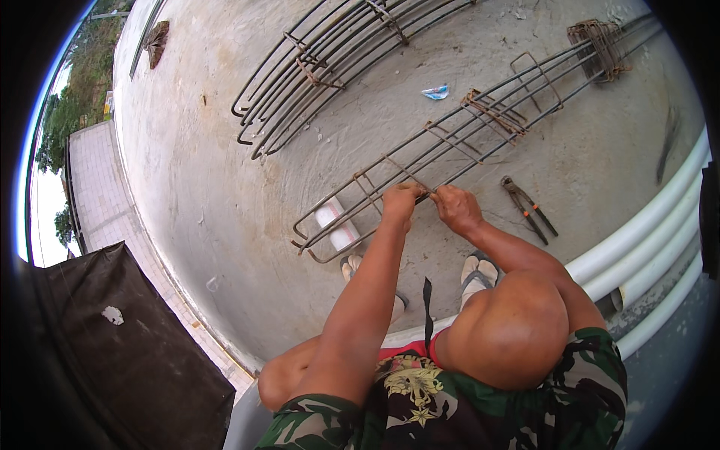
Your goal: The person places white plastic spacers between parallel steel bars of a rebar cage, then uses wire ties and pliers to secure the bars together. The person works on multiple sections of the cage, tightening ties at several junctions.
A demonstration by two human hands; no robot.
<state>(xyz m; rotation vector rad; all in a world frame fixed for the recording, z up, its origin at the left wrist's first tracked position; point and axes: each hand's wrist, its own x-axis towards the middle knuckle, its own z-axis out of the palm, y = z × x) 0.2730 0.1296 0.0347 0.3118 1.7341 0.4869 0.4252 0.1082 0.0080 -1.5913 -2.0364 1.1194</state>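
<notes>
A long rebar cage lies slantwise over the concrete floor, its hooked bar ends at the near left. Both my hands are closed at one thin rusty stirrup on the cage's near side. My left hand pinches it from the left, knuckles up. Close beside it, my right hand has its fingers bent around the stirrup's near corner. Any tie wire between the fingertips is too small to make out. A white block-shaped bundle sits under the cage's left end.
Pincers with orange-marked dark handles lie right of my hands. Bunched stirrups hang around the cage's far end. Another rebar cage lies beyond. White pipes run along the right. A blue-white wrapper lies on the floor.
</notes>
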